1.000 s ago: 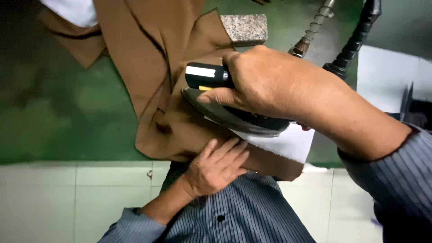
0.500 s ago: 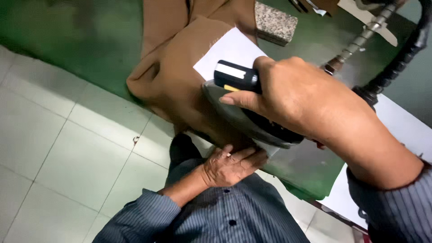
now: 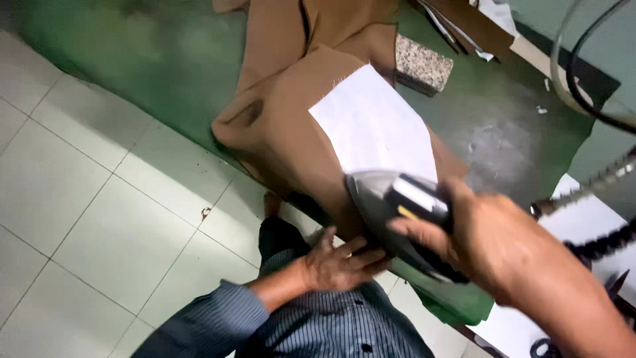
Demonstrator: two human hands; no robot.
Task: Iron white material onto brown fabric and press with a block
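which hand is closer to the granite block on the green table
Right. The right hand grips the iron below the granite block, across the white sheet. The left hand sits lower still, at the table's near edge under the brown fabric.

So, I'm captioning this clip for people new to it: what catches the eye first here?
The steam iron gripped in the right hand stands out, at the near edge of the brown fabric. A white sheet lies on that fabric on the green table, with a speckled stone block beyond. The left hand rests at the table edge below the iron.
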